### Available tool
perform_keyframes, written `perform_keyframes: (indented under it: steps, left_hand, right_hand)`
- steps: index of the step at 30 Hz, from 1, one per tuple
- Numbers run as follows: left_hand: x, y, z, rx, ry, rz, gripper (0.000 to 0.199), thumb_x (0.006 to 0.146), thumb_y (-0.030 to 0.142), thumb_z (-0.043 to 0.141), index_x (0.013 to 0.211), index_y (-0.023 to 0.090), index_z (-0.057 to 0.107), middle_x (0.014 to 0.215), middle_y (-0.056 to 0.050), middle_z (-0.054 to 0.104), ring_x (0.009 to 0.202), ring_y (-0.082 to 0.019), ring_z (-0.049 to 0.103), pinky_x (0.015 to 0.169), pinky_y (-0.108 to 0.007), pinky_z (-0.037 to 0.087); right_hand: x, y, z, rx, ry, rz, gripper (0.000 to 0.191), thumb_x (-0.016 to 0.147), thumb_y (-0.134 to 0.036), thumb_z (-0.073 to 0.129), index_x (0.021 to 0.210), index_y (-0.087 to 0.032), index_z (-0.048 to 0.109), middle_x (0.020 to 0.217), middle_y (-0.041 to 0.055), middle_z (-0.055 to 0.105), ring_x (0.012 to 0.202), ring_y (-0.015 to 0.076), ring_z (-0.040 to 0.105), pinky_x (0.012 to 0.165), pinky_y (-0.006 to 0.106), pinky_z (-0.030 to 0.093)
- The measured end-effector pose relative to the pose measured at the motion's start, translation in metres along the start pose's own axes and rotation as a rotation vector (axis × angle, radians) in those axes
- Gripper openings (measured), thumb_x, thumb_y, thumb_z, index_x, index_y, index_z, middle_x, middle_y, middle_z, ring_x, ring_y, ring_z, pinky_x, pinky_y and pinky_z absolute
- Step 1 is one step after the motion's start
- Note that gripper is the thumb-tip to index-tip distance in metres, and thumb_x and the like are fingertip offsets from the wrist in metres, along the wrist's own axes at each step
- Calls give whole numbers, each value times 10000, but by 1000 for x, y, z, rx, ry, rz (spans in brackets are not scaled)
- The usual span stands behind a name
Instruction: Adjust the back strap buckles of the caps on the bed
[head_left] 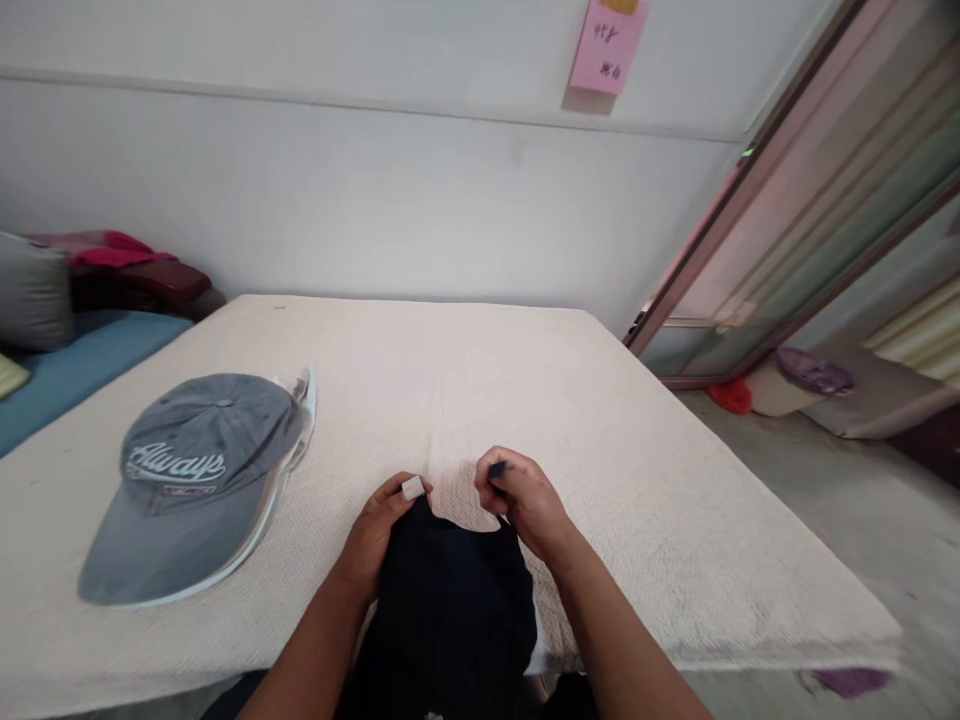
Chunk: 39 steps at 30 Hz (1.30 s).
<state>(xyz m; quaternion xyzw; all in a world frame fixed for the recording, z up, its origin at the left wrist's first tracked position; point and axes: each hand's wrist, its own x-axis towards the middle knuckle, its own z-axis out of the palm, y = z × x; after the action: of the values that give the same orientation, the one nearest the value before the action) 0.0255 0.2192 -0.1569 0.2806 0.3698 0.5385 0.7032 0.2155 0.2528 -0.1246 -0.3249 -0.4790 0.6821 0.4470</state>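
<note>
In front of me, at the near edge of the table, is a black cap (457,590) with its curved back opening facing away. My left hand (384,520) is closed on the left corner of that opening, and a small white piece (412,488) shows at the thumb, either a tag or a wrap. Closed round the black strap end (496,470) at the opening's other side is my right hand (521,495). A grey cap (217,440) with "Always" lettering lies to the left, a pale cap edge showing beneath it. The black cap's brim is not visible.
The table (465,380) has a cream textured cover and meets a white wall with a pink note (609,45). A blue bench or seat (97,350) with a grey cushion (34,290) stands left. Sliding doors and a bin (784,390) are at right.
</note>
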Motion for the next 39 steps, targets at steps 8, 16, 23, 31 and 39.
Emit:
perform_keyframes:
  steps: [8,16,23,31,39]
  left_hand:
    - [-3,3,3,3,-19,22,89,732,253,688,764,171,674,644,22,616,590,-93,540,593,-182,415]
    - [-3,-1,-2,-27,-16,24,90,762,255,661,759,168,639,660,20,610,592,-99,532,589,-193,409]
    - [0,-3,-8,31,-22,-9,120,737,269,687,809,181,649,668,14,633,589,-104,540,577,-197,404]
    - [-2,-2,-3,155,-26,-47,130,734,285,702,819,191,670,657,28,629,570,-89,521,559,-185,387]
    - [-4,-2,0,189,-62,-88,127,738,295,703,788,185,664,628,34,593,535,-73,477,520,-174,348]
  right_hand:
    - [2,0,9,-175,-73,111,297,837,-398,578,677,-148,567,485,-73,343,445,54,256,435,210,186]
    - [0,1,10,-248,-226,189,254,828,-349,581,677,-147,605,480,-68,354,447,60,279,443,217,189]
    - [-2,0,8,-275,-250,217,220,818,-321,594,699,-140,632,570,-31,475,494,68,382,485,218,274]
    - [-1,7,3,-245,-221,92,188,844,-329,582,795,-151,614,639,-19,509,522,75,414,511,232,314]
    - [-2,4,5,-175,-193,192,197,770,-328,644,718,-147,585,564,-44,470,469,59,364,452,213,248]
